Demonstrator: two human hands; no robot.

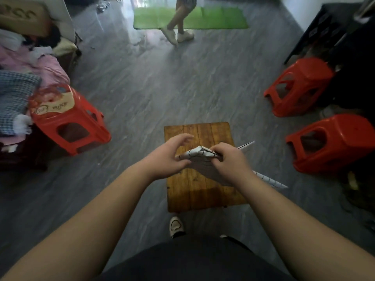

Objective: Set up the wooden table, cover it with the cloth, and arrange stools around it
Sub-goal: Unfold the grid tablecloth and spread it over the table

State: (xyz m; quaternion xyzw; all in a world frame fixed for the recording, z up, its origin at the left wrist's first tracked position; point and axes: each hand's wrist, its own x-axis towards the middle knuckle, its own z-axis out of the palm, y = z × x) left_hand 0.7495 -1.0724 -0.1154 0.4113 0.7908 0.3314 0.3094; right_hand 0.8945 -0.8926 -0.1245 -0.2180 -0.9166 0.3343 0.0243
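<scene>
A small wooden table (182,191) stands on the grey floor right in front of me. Above it I hold a folded white cloth (194,154) with thin black lines. My right hand (227,161) grips the cloth's bunched edge, and folded corners stick out past that hand to the right. My left hand (172,155) is at the cloth's left end, thumb under it and fingers curved above without closing. Three red plastic stools stand around: one (69,122) at the left, two (298,86) (332,142) at the right.
A bed or sofa piled with pink and checked fabric (24,78) lies at the left. Another person's legs (178,27) stand by a green mat (213,19) at the far end. Dark furniture (345,47) fills the right side. My shoe (176,227) shows below the table.
</scene>
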